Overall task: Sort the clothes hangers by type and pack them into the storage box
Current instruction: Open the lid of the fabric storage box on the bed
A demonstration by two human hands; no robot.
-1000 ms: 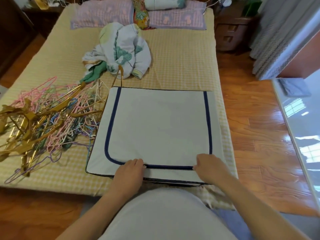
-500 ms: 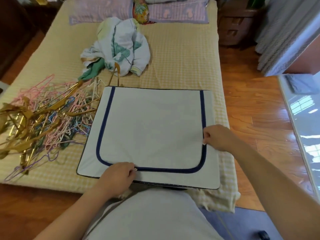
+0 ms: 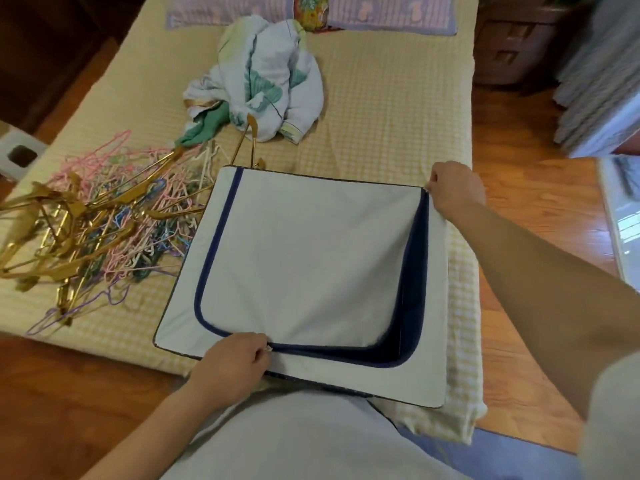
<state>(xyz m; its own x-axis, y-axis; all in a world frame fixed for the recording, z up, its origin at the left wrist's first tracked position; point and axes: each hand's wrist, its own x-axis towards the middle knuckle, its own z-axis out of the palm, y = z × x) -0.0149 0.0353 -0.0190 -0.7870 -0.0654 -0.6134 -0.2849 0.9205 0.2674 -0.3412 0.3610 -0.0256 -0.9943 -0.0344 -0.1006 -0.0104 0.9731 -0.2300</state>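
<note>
box (image 3: 304, 258) flat at bed centre, lid unzipped on right side | right hand (image 3: 455, 188) grip pinched on zip pull at 1 o'clock corner | left hand (image 3: 232, 363) grip pinched on second pull at 6 | hangers (image 3: 97, 223) tangled at 9 | risk: zip may jam at corner, box may slide off near edge

box (image 3: 304, 258): white fabric, navy zip trim, dark navy inside. hangers (image 3: 97, 223): gold, pink, some blue, green, lilac. sheet (image 3: 381, 98): yellow-white check. cloth (image 3: 263, 77): white with teal leaf print. pillows (image 3: 391, 12): lilac, patterned. floor (image 3: 519, 188): orange-brown wood.
</note>
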